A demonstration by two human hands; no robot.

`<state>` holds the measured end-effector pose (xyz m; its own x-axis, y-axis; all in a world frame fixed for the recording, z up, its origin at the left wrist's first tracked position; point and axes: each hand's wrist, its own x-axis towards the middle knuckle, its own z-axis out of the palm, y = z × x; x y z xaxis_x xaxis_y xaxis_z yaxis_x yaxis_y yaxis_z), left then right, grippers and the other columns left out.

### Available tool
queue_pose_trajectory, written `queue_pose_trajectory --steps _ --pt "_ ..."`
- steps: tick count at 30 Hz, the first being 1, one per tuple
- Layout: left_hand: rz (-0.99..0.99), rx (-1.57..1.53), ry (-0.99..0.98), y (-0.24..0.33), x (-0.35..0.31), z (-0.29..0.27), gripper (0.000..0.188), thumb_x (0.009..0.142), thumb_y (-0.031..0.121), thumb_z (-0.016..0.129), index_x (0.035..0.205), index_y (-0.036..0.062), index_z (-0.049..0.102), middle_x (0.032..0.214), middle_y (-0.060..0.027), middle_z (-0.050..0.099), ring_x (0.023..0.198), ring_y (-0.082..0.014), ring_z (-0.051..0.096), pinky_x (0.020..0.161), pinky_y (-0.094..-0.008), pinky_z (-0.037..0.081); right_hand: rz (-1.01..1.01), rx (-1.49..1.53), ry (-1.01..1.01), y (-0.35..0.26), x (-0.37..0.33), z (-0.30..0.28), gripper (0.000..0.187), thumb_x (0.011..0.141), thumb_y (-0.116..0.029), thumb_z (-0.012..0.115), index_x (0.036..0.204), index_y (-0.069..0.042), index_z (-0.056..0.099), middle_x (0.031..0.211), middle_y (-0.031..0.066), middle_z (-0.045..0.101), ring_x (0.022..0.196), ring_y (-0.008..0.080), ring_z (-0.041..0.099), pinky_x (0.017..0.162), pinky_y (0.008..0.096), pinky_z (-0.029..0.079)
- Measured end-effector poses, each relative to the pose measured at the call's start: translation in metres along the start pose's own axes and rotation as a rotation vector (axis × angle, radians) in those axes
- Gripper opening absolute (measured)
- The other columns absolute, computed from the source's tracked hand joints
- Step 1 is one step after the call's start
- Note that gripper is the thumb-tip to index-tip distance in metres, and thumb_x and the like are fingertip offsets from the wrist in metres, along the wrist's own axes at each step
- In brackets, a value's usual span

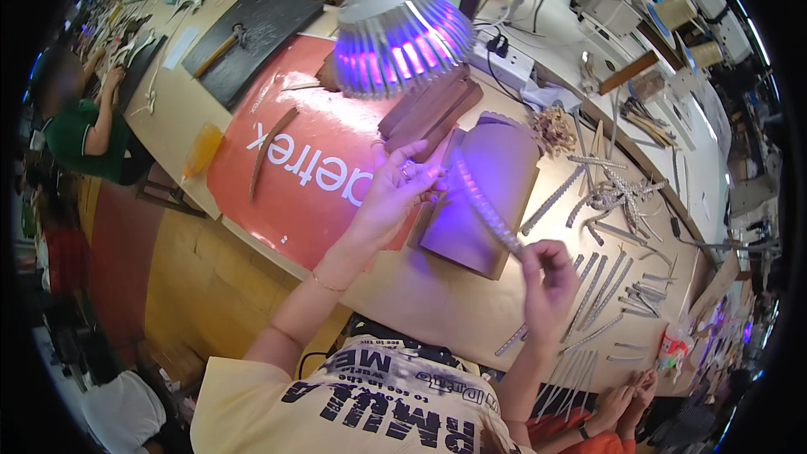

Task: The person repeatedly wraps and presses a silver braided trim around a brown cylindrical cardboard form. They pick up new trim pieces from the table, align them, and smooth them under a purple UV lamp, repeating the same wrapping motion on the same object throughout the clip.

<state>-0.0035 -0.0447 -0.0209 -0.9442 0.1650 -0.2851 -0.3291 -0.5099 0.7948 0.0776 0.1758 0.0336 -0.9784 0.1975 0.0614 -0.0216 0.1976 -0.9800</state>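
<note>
My right hand (551,282) is closed on the lower end of a grey braided strip (485,206). Slightly blurred, the strip slants up and left under a purple-lit lamp (403,38). Close to its upper end, my left hand (399,181) is raised with its fingers apart and a ring on one finger. I see nothing clearly held in that hand. Beneath the strip lies a tan board or folded sheet (479,240), partly lit purple. A stack of brown flat pieces (430,113) sits just beyond my left hand.
Several braided strips (601,286) and a tangled pile of them (622,193) lie to the right. A red printed sheet (286,151) covers the table's left part; a hammer (220,50) rests on a black slab (273,29). Other people's hands (626,399) are at the lower right.
</note>
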Motion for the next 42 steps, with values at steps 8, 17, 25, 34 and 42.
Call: queue_pose_trajectory --steps 8,17,25,34,42 --pt "0.797 1.053 0.002 -0.018 0.009 0.031 0.051 0.089 0.020 0.066 0.136 0.0046 0.050 0.138 -0.0195 0.046 0.130 -0.0356 0.044 0.106 -0.0441 0.037 0.385 0.345 -0.270 0.066 0.057 -0.058 0.012 0.091 -0.015 0.067 0.092 -0.003 0.062 0.082 -0.0032 0.058 0.074 0.0059 0.050 0.071 0.0209 0.041" --pt "0.546 1.232 -0.435 -0.010 0.002 0.029 0.073 0.097 0.047 0.050 0.152 0.0054 0.026 0.159 -0.0238 0.015 0.147 -0.0433 0.013 0.117 -0.0514 0.018 -0.035 -0.781 0.159 0.029 0.058 -0.016 0.033 0.092 -0.022 0.065 0.117 0.000 0.061 0.119 0.0112 0.062 0.110 0.0226 0.055 0.093 0.0388 0.041" --pt "0.483 1.000 -0.467 -0.027 0.008 0.022 0.074 0.100 0.049 0.039 0.153 0.0003 0.020 0.160 -0.0270 0.004 0.149 -0.0418 0.000 0.118 -0.0509 0.008 -0.228 -0.693 -0.243 0.018 0.025 0.055 0.072 0.094 -0.044 0.056 0.149 -0.005 0.033 0.156 0.0252 0.023 0.145 0.0441 0.017 0.115 0.0566 0.016" --pt "0.470 0.911 -0.381 -0.035 0.005 0.023 0.078 0.098 0.051 0.041 0.153 -0.0013 0.020 0.159 -0.0298 0.006 0.148 -0.0425 0.002 0.118 -0.0507 0.006 0.148 0.052 -0.027 0.071 0.001 0.046 0.091 0.093 -0.046 0.055 0.152 0.006 0.009 0.153 0.0270 0.026 0.142 0.0404 0.025 0.116 0.0502 0.017" --pt "0.513 0.946 -0.283 -0.029 0.004 0.021 0.063 0.093 0.032 0.059 0.148 0.0083 0.038 0.154 -0.0216 0.029 0.143 -0.0384 0.028 0.116 -0.0500 0.020 0.276 -0.154 0.119 0.064 0.002 0.014 0.064 0.098 -0.031 0.053 0.147 0.004 0.033 0.143 0.0184 0.047 0.134 0.0264 0.043 0.110 0.0379 0.031"
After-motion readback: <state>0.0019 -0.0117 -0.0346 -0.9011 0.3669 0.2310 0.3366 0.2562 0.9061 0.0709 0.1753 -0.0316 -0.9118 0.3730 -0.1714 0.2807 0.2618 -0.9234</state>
